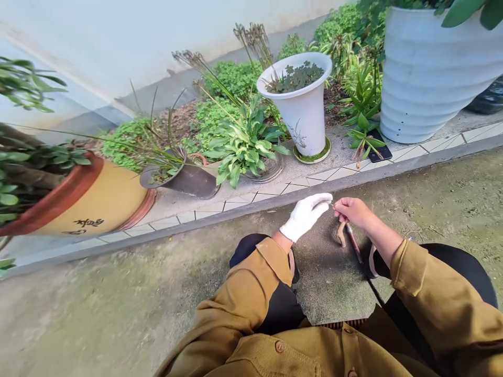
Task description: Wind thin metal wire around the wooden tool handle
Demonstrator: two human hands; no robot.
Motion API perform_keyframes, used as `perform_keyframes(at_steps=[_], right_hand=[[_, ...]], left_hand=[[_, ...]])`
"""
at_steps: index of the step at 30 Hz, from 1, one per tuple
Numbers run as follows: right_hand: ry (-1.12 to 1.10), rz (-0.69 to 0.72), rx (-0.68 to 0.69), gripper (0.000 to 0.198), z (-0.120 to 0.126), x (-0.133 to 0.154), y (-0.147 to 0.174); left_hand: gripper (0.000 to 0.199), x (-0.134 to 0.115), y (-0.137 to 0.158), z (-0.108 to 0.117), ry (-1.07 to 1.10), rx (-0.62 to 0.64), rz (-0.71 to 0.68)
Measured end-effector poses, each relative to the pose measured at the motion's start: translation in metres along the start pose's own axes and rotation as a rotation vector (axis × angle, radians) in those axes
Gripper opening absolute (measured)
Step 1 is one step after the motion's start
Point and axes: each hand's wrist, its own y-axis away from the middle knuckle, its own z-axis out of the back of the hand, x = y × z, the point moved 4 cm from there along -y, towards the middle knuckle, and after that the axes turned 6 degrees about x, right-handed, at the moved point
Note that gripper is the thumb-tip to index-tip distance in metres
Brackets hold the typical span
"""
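My left hand [307,215] wears a white knitted glove. Its fingers stretch out to the right, with the thumb a little apart below them. My right hand [351,211] is bare, its thumb and fingers pinched together close to the glove's fingertips. A thin, pale bit shows between the two hands, too small to name. On the ground below my right hand lie a curved brown piece [341,234] and a reddish-brown rod [354,243], perhaps a tool's handle. My right hand partly covers their upper ends.
Along the tiled ledge [239,199] stand a yellow pot [113,191], a tilted dark pot [192,180], a leafy plant [247,144], a white flared pot [302,118] and a large white ribbed pot [424,78]. A dark phone [379,150] lies on the ledge. My knees flank the work spot.
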Motion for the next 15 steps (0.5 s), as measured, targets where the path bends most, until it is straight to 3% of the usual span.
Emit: perform_keyframes(at_steps=[6,11,15], right_hand=[[0.141,-0.043,0.119,0.018,-0.004,-0.001,0.002],[0.141,-0.032,0.215,0.015,0.004,0.000,0.006],[0.058,-0.027,0.243,0.018,0.007,0.005,0.009]], left_hand=[[0.025,0.000,-0.001,-0.003,-0.230,0.144,0.036],[0.023,0.000,-0.004,-0.007,-0.052,0.264,0.110],[0.027,-0.002,-0.005,-0.008,0.092,0.290,0.161]])
